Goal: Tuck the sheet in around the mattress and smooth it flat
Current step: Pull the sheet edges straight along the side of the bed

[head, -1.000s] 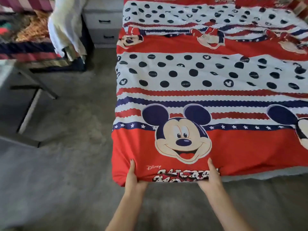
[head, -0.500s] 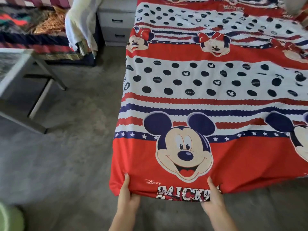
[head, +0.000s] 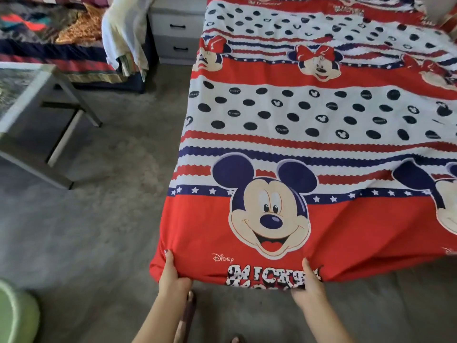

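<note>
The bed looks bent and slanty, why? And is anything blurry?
Head view: the wide lens bends the sheet edges outward; daylight is even, no glare; the green thing at the corner is blurred, and both hands look slightly soft.

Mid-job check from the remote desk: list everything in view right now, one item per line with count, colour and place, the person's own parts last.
sheet: one, red, white and navy cartoon print, spread over the bed, right.
drawer unit: one, white, black handles, top centre beside the bed.
hanging cloth: one, pale, left of the drawers.
second bed cover: one, dark multicolour, top left.
table: one, grey frame, left.
green object: one, bottom-left corner, cut off.
carpet: grey, floor.
left hand: grips the sheet's near corner.
right hand: grips the sheet's near edge.
</note>
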